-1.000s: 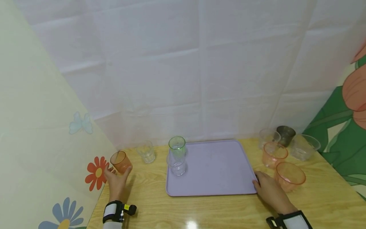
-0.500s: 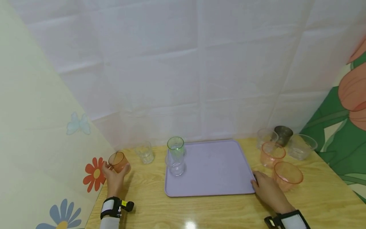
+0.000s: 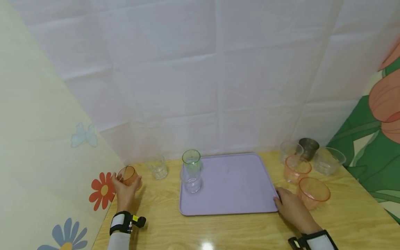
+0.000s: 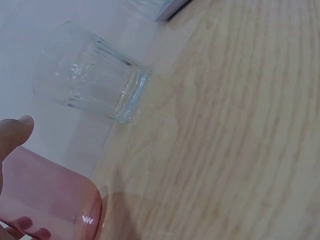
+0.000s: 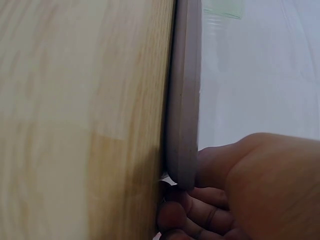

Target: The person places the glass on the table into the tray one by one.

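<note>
At the left end of the table, my left hand (image 3: 125,192) holds an orange see-through cup (image 3: 127,173) by its sides. In the left wrist view the thumb is at one side of the cup (image 4: 55,195) and fingertips show through the other; its base is at the wood. A clear glass tumbler (image 3: 157,168) stands just right of it. My right hand (image 3: 293,208) grips the near right corner of a lilac tray (image 3: 234,187), thumb on top and fingers curled below the rim (image 5: 185,100). A green-rimmed glass (image 3: 191,161) and a clear glass (image 3: 193,184) stand on the tray's left side.
Right of the tray are two orange bowls (image 3: 313,191), a clear cup (image 3: 290,151), a dark grey cup (image 3: 309,148) and a clear bowl (image 3: 328,163). A white sheet (image 3: 200,86) hangs behind the table; a flowered wall panel (image 3: 62,173) borders its left.
The orange cup has gone from tilted to more upright and lower, with the left hand round it. The right hand stays on the tray corner. The whole view has shifted slightly.
</note>
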Action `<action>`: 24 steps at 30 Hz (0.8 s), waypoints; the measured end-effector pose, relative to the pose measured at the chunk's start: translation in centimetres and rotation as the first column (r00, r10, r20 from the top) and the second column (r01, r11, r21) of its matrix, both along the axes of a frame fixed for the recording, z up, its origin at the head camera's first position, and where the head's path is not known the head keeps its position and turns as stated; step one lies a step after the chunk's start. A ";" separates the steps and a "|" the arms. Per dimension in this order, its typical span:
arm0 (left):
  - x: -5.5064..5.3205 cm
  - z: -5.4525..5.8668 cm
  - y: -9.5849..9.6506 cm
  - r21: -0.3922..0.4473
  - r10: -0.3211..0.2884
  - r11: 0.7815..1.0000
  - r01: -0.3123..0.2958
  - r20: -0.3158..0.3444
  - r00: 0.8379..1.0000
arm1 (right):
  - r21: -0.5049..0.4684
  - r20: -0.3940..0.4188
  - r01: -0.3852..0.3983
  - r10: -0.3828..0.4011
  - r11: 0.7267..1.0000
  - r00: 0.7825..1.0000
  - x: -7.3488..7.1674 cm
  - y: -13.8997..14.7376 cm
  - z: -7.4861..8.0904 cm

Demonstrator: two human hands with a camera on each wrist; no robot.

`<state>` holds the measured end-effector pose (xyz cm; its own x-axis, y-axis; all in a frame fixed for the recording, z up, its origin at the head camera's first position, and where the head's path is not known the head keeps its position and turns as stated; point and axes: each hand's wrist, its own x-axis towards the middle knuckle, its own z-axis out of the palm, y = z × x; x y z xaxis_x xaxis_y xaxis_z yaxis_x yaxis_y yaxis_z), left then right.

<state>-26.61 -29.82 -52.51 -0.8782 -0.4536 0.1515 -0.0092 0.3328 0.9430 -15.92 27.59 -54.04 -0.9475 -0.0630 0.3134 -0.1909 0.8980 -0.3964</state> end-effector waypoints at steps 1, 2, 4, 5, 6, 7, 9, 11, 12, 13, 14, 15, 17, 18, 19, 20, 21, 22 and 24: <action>-0.1 0.0 0.0 -0.004 -0.001 1.000 0.001 -0.003 1.000 | 0.001 0.001 -0.002 0.002 1.000 1.000 0.0 0.0 0.0; -0.1 0.0 -0.1 -0.008 -0.003 1.000 0.003 -0.008 1.000 | 0.002 0.003 -0.004 0.004 1.000 1.000 0.0 0.0 0.0; -0.2 0.0 -0.1 -0.016 -0.010 1.000 0.010 -0.020 1.000 | 0.002 0.006 -0.007 0.007 1.000 1.000 -0.1 0.0 0.1; -0.2 0.0 -0.2 -0.019 -0.016 1.000 0.015 -0.027 1.000 | 0.002 0.010 -0.009 0.009 1.000 1.000 -0.1 0.1 0.1; -0.3 0.0 -0.2 -0.024 -0.021 1.000 0.020 -0.031 0.999 | 0.001 0.015 -0.009 0.009 1.000 1.000 -0.1 0.1 0.1; -0.3 -0.1 -0.2 -0.026 -0.026 0.999 0.025 -0.032 0.999 | 0.000 0.020 -0.011 0.011 1.000 1.000 -0.1 0.1 0.1; -0.3 -0.1 -0.2 -0.027 -0.028 0.999 0.027 -0.029 0.999 | -0.003 0.026 -0.010 0.010 1.000 1.000 -0.2 0.2 0.1; -0.2 0.0 -0.1 -0.029 -0.029 0.999 0.028 -0.022 0.999 | -0.006 0.035 -0.007 0.007 1.000 0.999 -0.2 0.2 0.0; -0.2 0.0 -0.1 -0.028 -0.026 0.999 0.026 -0.017 1.000 | -0.008 0.037 -0.006 0.006 1.000 0.999 -0.2 0.2 0.0; -0.1 0.1 0.0 -0.031 -0.025 0.999 0.025 -0.011 1.000 | -0.008 0.038 -0.004 0.005 1.000 0.999 -0.1 0.3 0.0; -0.1 0.1 0.0 -0.034 -0.022 0.999 0.022 -0.006 1.000 | -0.008 0.037 -0.003 0.004 1.000 0.999 -0.1 0.3 -0.1; 0.0 0.2 0.0 -0.038 -0.020 0.999 0.020 0.000 1.000 | -0.008 0.036 -0.003 0.004 1.000 0.999 -0.1 0.3 -0.1; 0.1 0.3 0.1 -0.041 -0.017 0.999 0.018 0.006 1.000 | -0.008 0.032 -0.006 0.006 1.000 0.999 0.0 0.3 -0.1; 0.1 0.3 0.1 -0.040 -0.016 0.999 0.016 0.008 1.000 | -0.006 0.029 -0.008 0.008 1.000 1.000 -0.1 0.3 -0.1; 0.1 0.3 0.0 -0.040 -0.015 0.999 0.015 0.012 1.000 | -0.005 0.025 -0.010 0.010 1.000 1.000 -0.1 0.3 -0.1; 0.1 0.3 0.0 -0.033 -0.014 0.999 0.015 0.013 1.000 | -0.004 0.021 -0.013 0.013 1.000 1.000 -0.1 0.3 -0.1; 0.1 0.3 0.0 -0.026 -0.013 1.000 0.014 0.016 1.000 | -0.003 0.019 -0.014 0.014 1.000 1.000 -0.1 0.3 0.0; 0.1 0.3 0.0 -0.017 -0.015 1.000 0.015 0.014 1.000 | -0.002 0.017 -0.016 0.016 1.000 1.000 -0.1 0.3 0.0; 0.1 0.3 0.0 -0.002 -0.013 1.000 0.013 0.020 1.000 | 0.001 0.014 -0.017 0.017 1.000 1.000 -0.2 0.2 0.0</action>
<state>-26.54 -29.86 -52.19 -0.8870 -0.4415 0.1353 -0.0231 0.3351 0.9419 -16.09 27.82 -54.07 -0.9506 -0.0796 0.3000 -0.2007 0.8949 -0.3985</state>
